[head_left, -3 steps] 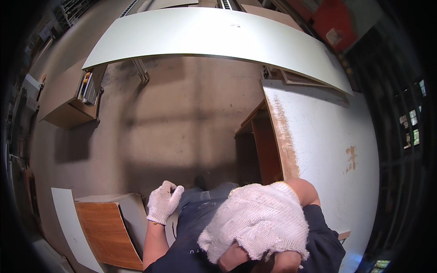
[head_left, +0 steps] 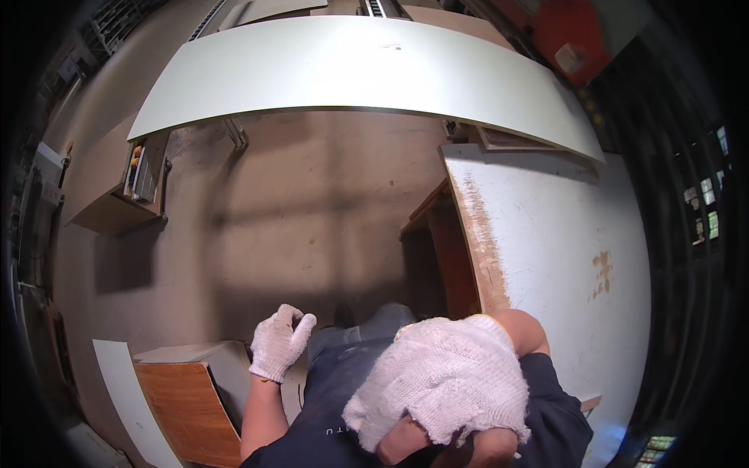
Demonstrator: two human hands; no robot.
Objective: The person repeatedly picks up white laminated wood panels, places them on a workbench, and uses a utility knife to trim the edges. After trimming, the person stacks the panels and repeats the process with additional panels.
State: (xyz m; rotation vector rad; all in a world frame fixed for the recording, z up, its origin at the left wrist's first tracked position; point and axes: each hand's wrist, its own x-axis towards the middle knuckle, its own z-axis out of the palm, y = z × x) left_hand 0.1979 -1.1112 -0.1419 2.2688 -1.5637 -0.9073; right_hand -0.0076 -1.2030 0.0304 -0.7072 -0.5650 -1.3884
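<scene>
My left hand [head_left: 281, 343], in a white knitted glove, is raised at the left of my body, above a white-sided box with a brown wood-grain face [head_left: 191, 405]. Its fingers curl loosely, the thumb stands apart, and it holds nothing. Close to the camera, my right hand [head_left: 449, 378] fills the lower middle in a similar glove with bare fingers coming out of it. Those fingers bend toward the lower edge, which cuts off their tips, so what they touch is hidden. A long white panel [head_left: 312, 70] spans the far side, beyond reach of both hands.
At right stands a worn white worktop [head_left: 562, 218] with brown chipped patches, over an open brown cabinet [head_left: 441, 242]. A brown box [head_left: 117, 203] on the far left holds some items. A narrow white board [head_left: 129, 398] leans at the near left. Concrete floor [head_left: 296, 203] lies between.
The view has tilted slightly, so the long panel and the left-hand boxes sit a little lower in the picture. Both hands hold nearly the same pose.
</scene>
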